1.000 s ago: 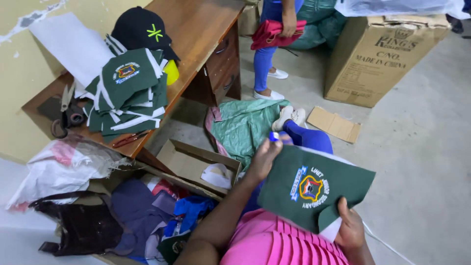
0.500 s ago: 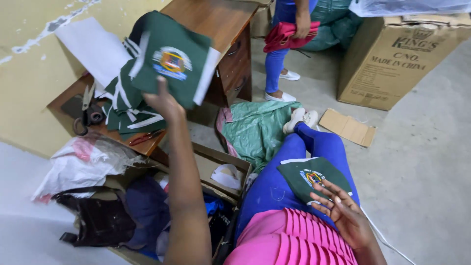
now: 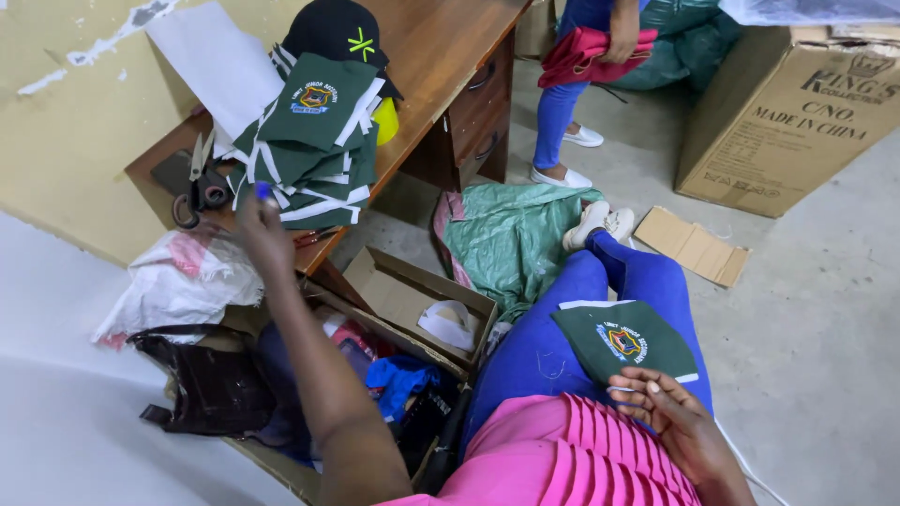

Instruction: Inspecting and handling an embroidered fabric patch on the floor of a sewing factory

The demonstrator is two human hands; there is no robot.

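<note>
My left hand (image 3: pixel 262 234) hovers over the near edge of the wooden desk (image 3: pixel 441 56), fingers loose and holding nothing, just below a stack of folded green fabric pieces with white trim and a crest (image 3: pixel 314 141). A black cap (image 3: pixel 333 33) lies behind the stack. My right hand (image 3: pixel 670 412) rests on my lap, its fingertips touching another green crested piece (image 3: pixel 623 342) that lies on my blue trousers.
Scissors (image 3: pixel 199 183) and white paper (image 3: pixel 220 66) lie on the desk's left part. An open cardboard box (image 3: pixel 412 295), a white bag (image 3: pixel 173 281), a dark bag (image 3: pixel 211 384) and a green sack (image 3: pixel 511 234) crowd the floor. Another person's legs (image 3: pixel 562 122) stand by a large carton (image 3: pixel 797 103).
My left hand carried a green piece from my lap up to the desk, set it on the stack and let go. A second green piece now lies on my lap.
</note>
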